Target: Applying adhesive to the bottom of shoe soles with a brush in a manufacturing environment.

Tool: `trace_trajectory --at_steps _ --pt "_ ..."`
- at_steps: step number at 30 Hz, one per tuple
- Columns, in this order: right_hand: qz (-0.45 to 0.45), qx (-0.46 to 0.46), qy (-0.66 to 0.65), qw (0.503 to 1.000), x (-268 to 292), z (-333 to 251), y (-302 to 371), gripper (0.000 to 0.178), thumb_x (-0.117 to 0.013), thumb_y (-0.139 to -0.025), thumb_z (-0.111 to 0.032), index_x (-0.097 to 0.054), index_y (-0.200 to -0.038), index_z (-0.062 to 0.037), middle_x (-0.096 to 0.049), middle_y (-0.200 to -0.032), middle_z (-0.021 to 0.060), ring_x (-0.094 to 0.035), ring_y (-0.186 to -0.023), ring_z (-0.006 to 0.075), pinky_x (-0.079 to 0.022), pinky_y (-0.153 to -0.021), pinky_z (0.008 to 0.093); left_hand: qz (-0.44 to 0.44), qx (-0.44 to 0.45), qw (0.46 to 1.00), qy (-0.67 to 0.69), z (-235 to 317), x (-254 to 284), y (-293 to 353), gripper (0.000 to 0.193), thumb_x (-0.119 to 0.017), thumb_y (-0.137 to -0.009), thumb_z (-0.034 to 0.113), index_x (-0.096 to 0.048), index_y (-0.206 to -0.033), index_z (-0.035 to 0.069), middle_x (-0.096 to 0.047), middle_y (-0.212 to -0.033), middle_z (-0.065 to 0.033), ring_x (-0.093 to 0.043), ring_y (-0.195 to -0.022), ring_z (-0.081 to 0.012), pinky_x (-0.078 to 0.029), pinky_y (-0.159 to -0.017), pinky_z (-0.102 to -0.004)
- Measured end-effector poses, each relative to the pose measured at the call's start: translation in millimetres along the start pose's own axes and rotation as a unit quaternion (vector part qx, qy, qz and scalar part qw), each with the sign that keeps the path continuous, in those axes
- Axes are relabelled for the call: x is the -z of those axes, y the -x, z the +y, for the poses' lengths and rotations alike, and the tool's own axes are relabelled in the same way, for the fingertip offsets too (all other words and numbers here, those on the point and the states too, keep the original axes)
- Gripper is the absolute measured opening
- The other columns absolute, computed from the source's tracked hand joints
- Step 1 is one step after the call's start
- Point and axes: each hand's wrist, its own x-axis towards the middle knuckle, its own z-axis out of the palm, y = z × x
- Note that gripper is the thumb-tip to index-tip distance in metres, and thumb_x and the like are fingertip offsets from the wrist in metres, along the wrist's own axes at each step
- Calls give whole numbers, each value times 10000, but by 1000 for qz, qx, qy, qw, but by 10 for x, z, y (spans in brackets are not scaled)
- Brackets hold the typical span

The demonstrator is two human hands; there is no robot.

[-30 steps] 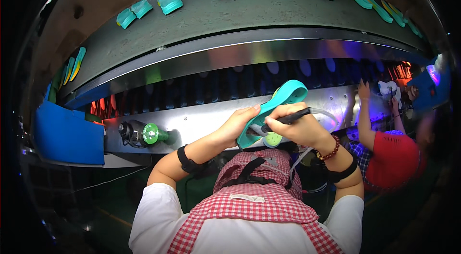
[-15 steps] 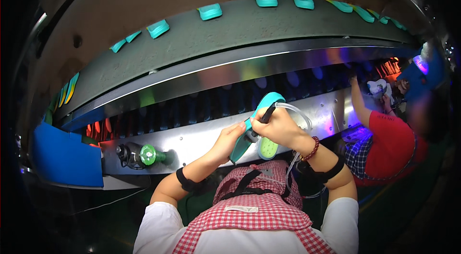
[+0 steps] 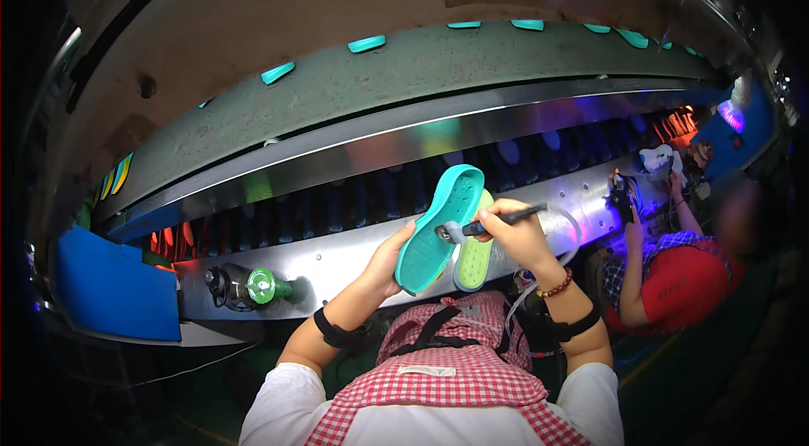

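My left hand [image 3: 388,262] grips the left edge of a teal shoe sole [image 3: 424,254], held tilted with its hollow inner face up. In my right hand [image 3: 517,239] is a black-handled brush [image 3: 524,214], its pale bristles touching the inside of the sole around the middle. A clear tube [image 3: 575,231] runs from the brush handle down past my right wrist. Just right of the teal sole, and partly covered by it, a yellow-green sole [image 3: 474,265] lies at the metal ledge [image 3: 350,248].
Beyond the ledge runs a dark conveyor belt [image 3: 337,101] carrying several teal soles [image 3: 367,43]. A dark bottle [image 3: 221,284] and a green-topped container [image 3: 263,284] stand at left, near a blue panel [image 3: 118,282]. At right sits a co-worker in red [image 3: 678,286], hands near a dark shoe [image 3: 625,195].
The teal sole has turned from edge-on to show its inner face. My right hand has shifted slightly right and down, the brush now inside the sole. The co-worker's arm has drawn back.
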Motion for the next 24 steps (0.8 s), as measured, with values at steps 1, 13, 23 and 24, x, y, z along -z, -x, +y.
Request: trace_trajectory --at_steps 1,13,23,24 --pt "-11 65 35 997 39 13 40 110 -606 -794 -78 -619 -776 30 -635 -723 57 -616 -721 115 -482 -625 213 -32 19 998 50 -8 92 -31 482 -320 -922 400 -413 -1247 56 -514 -1169 -154 -555 -1015 -275 -492 -805 -432" --pt "-140 528 445 710 -119 -218 497 248 -612 -676 -56 -620 -924 -55 -595 -1045 116 -620 -873 221 -538 -689 280 -170 77 963 197 118 131 -3 478 -331 -909 401 -428 -1249 78 -497 -1208 -159 -514 -1060 -326 -397 -890 -530" --pt "-128 111 75 983 -154 -60 374 177 -614 -775 -35 -638 -945 5 -653 -861 110 -610 -748 122 -478 -667 223 -147 86 962 216 61 87 73 544 -363 -887 434 -379 -1280 57 -455 -1232 -198 -502 -1065 -356 -404 -873 -559" --pt "-118 129 93 980 -172 -48 377 173 -614 -774 -34 -639 -940 7 -652 -855 112 -611 -749 127 -479 -669 227 -134 80 967 202 53 105 70 544 -369 -886 429 -374 -1280 53 -453 -1227 -207 -507 -1055 -358 -414 -867 -554"
